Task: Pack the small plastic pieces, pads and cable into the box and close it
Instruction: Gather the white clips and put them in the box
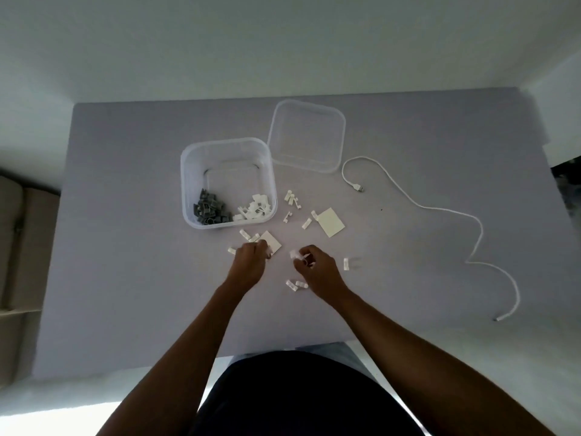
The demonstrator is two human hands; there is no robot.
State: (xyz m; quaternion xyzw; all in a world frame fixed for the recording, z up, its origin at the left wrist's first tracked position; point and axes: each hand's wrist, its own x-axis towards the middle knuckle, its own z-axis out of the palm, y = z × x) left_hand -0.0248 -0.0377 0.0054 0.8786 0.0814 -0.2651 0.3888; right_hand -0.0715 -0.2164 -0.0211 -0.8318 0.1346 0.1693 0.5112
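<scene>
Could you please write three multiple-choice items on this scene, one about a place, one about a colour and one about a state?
1. Where does the lid lie?
A. On the table, behind and to the right of the box
B. Pressed onto the box
C. Under the cable

2. What colour are the pieces piled in the box's near left corner?
A. Red
B. Grey
C. Yellow

3. What state is the cable in?
A. Coiled inside the box
B. Held in the left hand
C. Lying loose on the table

Answers:
1. A, the lid rests flat on the table beside the box's far right corner.
2. B, the grey pieces sit next to the white pieces.
3. C, it trails across the table's right side, away from both hands.
</scene>
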